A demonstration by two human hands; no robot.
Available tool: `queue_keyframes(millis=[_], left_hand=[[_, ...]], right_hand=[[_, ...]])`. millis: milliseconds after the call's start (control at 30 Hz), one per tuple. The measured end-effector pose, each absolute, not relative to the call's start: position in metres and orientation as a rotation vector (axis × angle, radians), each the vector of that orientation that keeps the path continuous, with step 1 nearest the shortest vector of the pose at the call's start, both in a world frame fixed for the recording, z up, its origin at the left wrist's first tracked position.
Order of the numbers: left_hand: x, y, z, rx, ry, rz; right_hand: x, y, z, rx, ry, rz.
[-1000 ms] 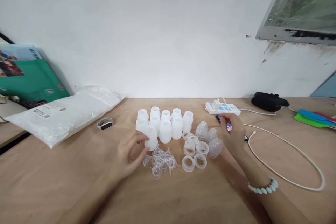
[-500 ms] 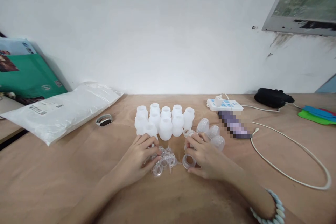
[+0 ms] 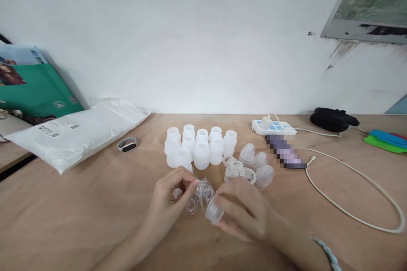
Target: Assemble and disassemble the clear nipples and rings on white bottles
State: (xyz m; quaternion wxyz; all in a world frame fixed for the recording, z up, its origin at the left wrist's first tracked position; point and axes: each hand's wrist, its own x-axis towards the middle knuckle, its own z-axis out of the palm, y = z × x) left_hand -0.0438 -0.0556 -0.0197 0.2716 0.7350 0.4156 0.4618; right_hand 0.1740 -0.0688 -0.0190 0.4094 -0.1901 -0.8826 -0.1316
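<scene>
Assembly step, I'd judge: right hand (image 3: 243, 214) grips threaded ring (image 3: 214, 211); left hand (image 3: 173, 197) pinches clear nipple (image 3: 199, 187) from pile. Next needs nipple aligned w/ ring.

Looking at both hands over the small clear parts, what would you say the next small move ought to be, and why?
Probably bring the two hands together and seat the clear nipple pinched in the left hand into the threaded ring held by the right hand. The two parts sit close but apart, just above the pile of nipples, with the ring's opening seemingly turned toward the left hand.
</scene>
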Motion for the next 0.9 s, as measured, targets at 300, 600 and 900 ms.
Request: queue_keyframes(millis=[300,600,900], left_hand=[[-0.032,-0.064,-0.027,1.733,0.975,1.188],[-0.026,-0.067,-0.035,1.546,0.898,1.118],[-0.028,-0.072,-0.025,1.518,0.973,1.166]], right_hand=[[0.155,-0.073,-0.024,-0.494,-2.202,-0.559],[0.162,-0.067,-0.036,-0.697,-2.153,-0.304],[0.163,-0.066,-0.031,-0.803,-2.180,-0.321]])
